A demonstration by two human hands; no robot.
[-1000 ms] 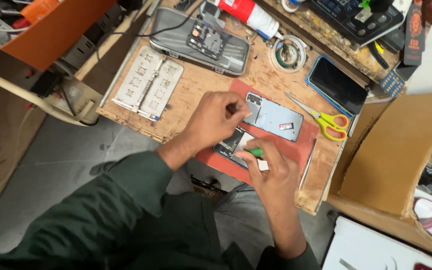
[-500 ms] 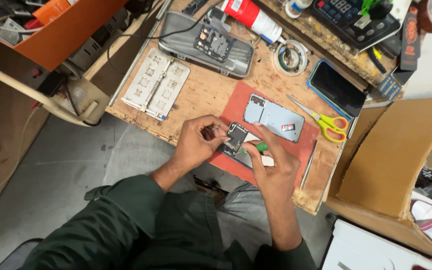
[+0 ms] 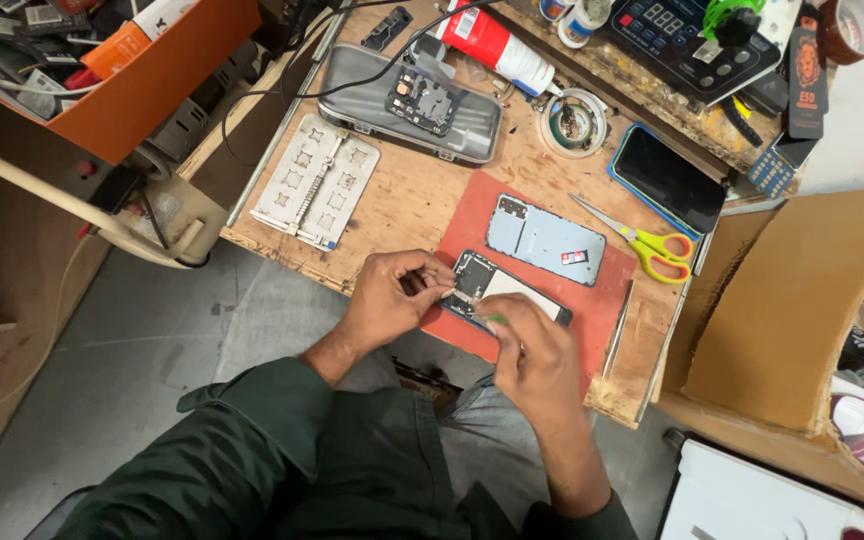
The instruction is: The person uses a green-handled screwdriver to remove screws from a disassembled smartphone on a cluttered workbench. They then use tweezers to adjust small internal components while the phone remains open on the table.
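An opened smartphone (image 3: 508, 289) lies on a red mat (image 3: 472, 220) at the near edge of a wooden bench. My left hand (image 3: 387, 298) pinches a small part at the phone's upper left corner. My right hand (image 3: 535, 355) rests over the phone's lower edge and grips a green-handled tool (image 3: 493, 319), its tip on the phone. The phone's grey-blue back cover (image 3: 544, 239) lies apart on the mat, just beyond it.
Yellow-handled scissors (image 3: 647, 244) and a dark phone (image 3: 666, 179) lie to the right. A metal holder plate (image 3: 316, 181) and a grey tray (image 3: 408, 103) sit on the left. A cardboard box (image 3: 787, 320) stands right of the bench, an orange bin (image 3: 142, 80) at the far left.
My left hand has come back from the back cover to the phone's corner. My right hand has stayed on the phone with the green tool. The head camera has shifted slightly.
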